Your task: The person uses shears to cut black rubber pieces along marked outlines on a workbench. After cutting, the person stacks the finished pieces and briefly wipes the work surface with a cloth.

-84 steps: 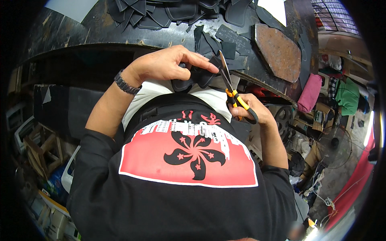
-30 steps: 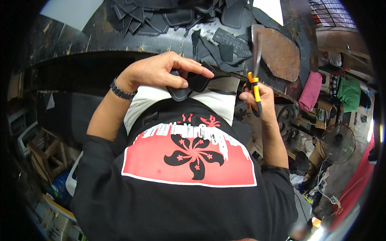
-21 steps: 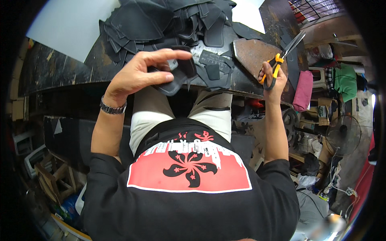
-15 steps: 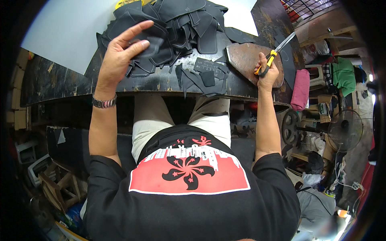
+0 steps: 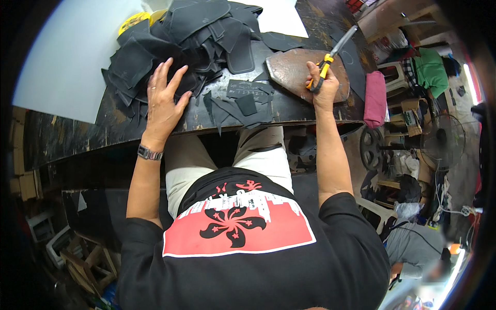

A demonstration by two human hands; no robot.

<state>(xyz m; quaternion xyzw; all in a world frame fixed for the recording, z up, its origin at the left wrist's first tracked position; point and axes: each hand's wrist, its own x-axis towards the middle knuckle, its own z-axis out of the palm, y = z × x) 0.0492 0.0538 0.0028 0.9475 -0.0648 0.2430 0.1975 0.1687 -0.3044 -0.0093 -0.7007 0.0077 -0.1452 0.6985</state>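
Note:
A heap of black cut pieces (image 5: pixel 199 26), like leather or a similar sheet, lies on the dark worktable. My left hand (image 5: pixel 165 95) rests with fingers spread at the heap's near left edge and holds nothing that I can see. My right hand (image 5: pixel 324 88) is closed round yellow-and-black-handled scissors (image 5: pixel 325 64), whose blades point up and to the right. That hand is over a brown, worn flat slab (image 5: pixel 287 70). Between my hands, near the front edge, lie small black scraps (image 5: pixel 240 111), one of them with pale handwriting.
White sheets (image 5: pixel 57 62) cover the table's left side, with a yellow roll (image 5: pixel 135 21) behind the heap. A rolled pink cloth (image 5: pixel 375 98) sits at the table's right end. Beyond it are a fan (image 5: pixel 442 135), a stool (image 5: pixel 393 77) and another person in grey (image 5: pixel 413 245).
My left hand has come down from above the heap onto its near edge, its fingers now spread. The scissors stay in my right hand. My view has shifted, moving the table leftward in the picture.

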